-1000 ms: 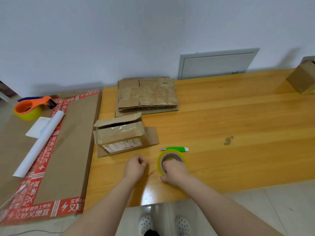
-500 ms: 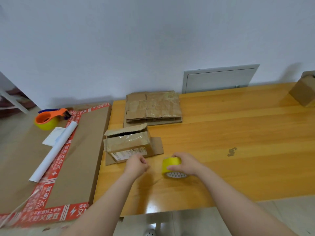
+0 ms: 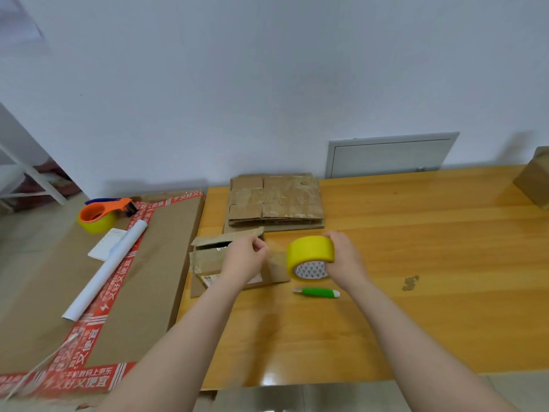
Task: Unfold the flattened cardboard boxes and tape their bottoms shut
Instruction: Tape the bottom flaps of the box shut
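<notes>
My right hand (image 3: pixel 344 257) grips a yellow tape roll (image 3: pixel 310 257) and holds it up above the wooden table (image 3: pixel 416 292). My left hand (image 3: pixel 245 258) hovers over a small unfolded cardboard box (image 3: pixel 208 260) and pinches the clear tape end pulled from the roll. A stack of flattened boxes (image 3: pixel 276 202) lies behind, near the wall.
A green utility knife (image 3: pixel 317 292) lies on the table just below the roll. A large flat carton (image 3: pixel 154 278) with red tape sits left, carrying an orange tape dispenser (image 3: pixel 102 214) and a white paper roll (image 3: pixel 107 269). Another box (image 3: pixel 534 179) stands at the far right.
My right hand has lifted the tape roll off the table and both hands have moved toward the small box. The knife, hidden before, now shows.
</notes>
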